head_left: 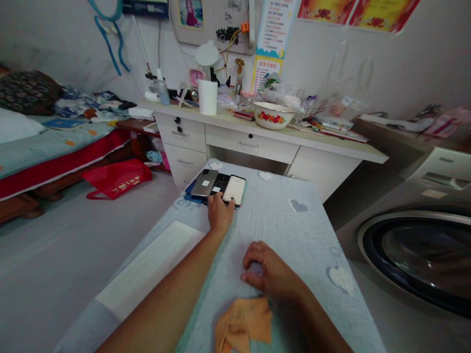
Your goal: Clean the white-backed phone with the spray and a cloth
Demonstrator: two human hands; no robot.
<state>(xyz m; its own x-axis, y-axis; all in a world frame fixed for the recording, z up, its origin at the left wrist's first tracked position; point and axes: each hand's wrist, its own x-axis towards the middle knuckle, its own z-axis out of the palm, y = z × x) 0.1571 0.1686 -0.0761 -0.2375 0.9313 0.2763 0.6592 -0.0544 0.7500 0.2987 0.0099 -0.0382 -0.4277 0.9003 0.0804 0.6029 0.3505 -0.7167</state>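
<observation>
White is the phone (234, 188) at the far end of the table (279, 220), lying to the right of a grey phone (205, 183) and a black phone (222, 182). The left hand (220, 214) touches its near edge, but whether it grips, I cannot tell. The right hand (274, 272) is half curled, thumb and fingers apart, near the orange cloth (246, 321).

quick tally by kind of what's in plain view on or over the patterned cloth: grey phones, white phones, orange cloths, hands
Grey phone: 1
White phone: 1
Orange cloth: 1
Hands: 2 (left hand, right hand)
Total: 5
</observation>
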